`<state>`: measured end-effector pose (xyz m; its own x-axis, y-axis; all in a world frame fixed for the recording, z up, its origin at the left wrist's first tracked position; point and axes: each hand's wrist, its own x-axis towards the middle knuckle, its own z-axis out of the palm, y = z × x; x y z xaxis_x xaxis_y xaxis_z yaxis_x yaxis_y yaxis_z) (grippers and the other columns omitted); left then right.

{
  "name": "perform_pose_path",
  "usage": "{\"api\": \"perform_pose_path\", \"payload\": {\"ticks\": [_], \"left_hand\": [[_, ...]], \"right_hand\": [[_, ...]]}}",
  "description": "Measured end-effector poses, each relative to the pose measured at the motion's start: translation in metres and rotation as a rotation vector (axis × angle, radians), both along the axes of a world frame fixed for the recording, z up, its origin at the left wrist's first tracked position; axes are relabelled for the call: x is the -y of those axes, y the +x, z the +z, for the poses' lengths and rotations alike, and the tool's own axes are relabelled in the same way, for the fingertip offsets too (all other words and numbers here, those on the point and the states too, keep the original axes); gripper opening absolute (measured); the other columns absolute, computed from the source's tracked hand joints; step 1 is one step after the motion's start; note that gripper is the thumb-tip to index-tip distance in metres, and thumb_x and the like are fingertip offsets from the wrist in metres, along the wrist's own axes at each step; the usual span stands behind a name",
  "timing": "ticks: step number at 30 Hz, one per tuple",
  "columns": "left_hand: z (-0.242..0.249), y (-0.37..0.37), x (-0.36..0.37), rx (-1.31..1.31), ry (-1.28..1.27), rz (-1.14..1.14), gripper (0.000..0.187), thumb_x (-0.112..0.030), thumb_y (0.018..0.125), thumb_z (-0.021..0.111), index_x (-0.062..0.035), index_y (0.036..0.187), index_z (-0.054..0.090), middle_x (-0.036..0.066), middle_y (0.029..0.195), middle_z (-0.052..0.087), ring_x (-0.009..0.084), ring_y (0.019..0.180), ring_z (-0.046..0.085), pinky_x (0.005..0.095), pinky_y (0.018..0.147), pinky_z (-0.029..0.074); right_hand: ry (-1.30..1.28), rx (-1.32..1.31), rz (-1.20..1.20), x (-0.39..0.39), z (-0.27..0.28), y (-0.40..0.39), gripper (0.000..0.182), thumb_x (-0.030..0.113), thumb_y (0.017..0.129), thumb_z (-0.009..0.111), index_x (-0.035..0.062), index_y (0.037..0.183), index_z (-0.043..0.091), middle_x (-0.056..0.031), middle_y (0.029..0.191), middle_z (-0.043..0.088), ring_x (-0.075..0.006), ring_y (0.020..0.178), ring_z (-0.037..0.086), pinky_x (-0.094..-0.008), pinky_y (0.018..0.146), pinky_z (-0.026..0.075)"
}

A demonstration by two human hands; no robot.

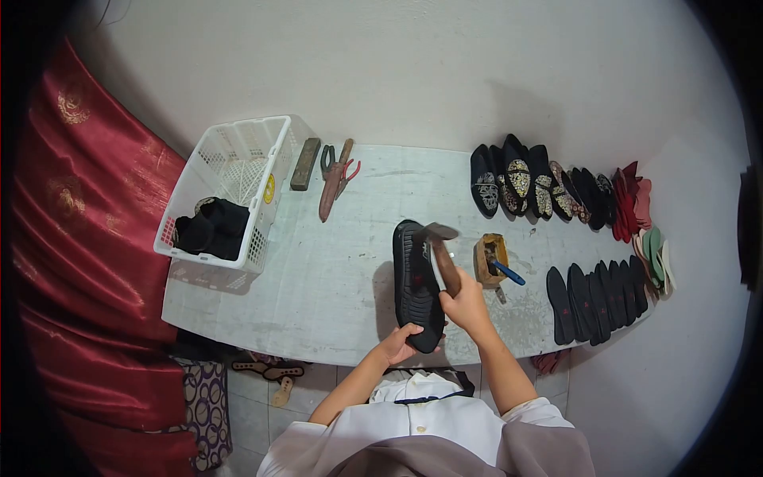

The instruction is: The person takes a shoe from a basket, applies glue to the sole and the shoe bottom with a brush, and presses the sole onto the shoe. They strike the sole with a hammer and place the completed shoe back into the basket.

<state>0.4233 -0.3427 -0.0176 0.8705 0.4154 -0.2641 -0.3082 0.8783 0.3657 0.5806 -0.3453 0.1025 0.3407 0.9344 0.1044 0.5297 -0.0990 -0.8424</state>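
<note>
My left hand (400,343) grips the near end of a black shoe (418,294), with the thumb lying on its ridged sole. The shoe is held over the table, its ribbed underside towards me and its long axis pointing away. In my right hand (467,307) is a hammer (447,270), the fingers closed round its brown handle. Its metal head overlaps the far end of the sole in this view. Just right of the hammer stands a small brown container (482,262) with a blue-handled brush (507,272) leaning out of it.
A white plastic basket (274,155) with black shoes inside stands at the left. Beside it lie a dark block (305,164) and red-handled pliers (350,173). Decorated shoe uppers (518,176) line the back right, above a row of black insoles (580,302). A red curtain (95,238) hangs left.
</note>
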Motion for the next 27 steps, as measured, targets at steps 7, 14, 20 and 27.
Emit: {"api": "perform_pose_path", "payload": {"ticks": [7, 14, 20, 27], "left_hand": [[0.0, 0.005, 0.003, -0.016, -0.033, 0.043, 0.056, -0.014, 0.077, 0.053, -0.0007, 0.13, 0.039, 0.018, 0.12, 0.052, 0.033, 0.109, 0.055, 0.0495, 0.087, 0.049], [0.0, 0.006, 0.004, -0.005, -0.009, 0.073, 0.058, -0.014, 0.076, 0.053, -0.0003, 0.131, 0.039, 0.02, 0.123, 0.051, 0.0337, 0.107, 0.056, 0.0486, 0.085, 0.05], [-0.001, 0.006, 0.004, 0.014, -0.022, 0.062, 0.059, -0.014, 0.076, 0.056, -0.0024, 0.131, 0.04, 0.019, 0.123, 0.052, 0.0315, 0.105, 0.057, 0.0462, 0.084, 0.051], [0.005, 0.007, 0.003, 0.028, -0.013, 0.06, 0.06, -0.013, 0.076, 0.058, -0.0052, 0.132, 0.039, 0.018, 0.123, 0.052, 0.0299, 0.105, 0.057, 0.0445, 0.083, 0.052]], "right_hand": [[-0.073, 0.044, 0.157, -0.003, 0.008, 0.007, 0.032, 0.006, 0.066, 0.06, 0.0019, 0.097, 0.058, -0.0217, 0.065, 0.06, -0.0394, 0.067, 0.063, -0.0387, 0.061, 0.05], [-0.011, -0.032, -0.03, 0.005, 0.002, 0.022, 0.03, 0.004, 0.067, 0.06, -0.0029, 0.097, 0.055, -0.0232, 0.066, 0.058, -0.0407, 0.068, 0.062, -0.039, 0.059, 0.048], [-0.028, 0.021, -0.049, 0.005, -0.008, 0.024, 0.029, 0.003, 0.067, 0.058, -0.0016, 0.096, 0.054, -0.0252, 0.068, 0.058, -0.0432, 0.073, 0.061, -0.0408, 0.061, 0.048], [-0.052, -0.008, -0.023, 0.003, 0.002, 0.02, 0.028, 0.004, 0.067, 0.059, -0.0018, 0.094, 0.053, -0.0265, 0.07, 0.059, -0.0431, 0.075, 0.062, -0.0419, 0.062, 0.048]]}}
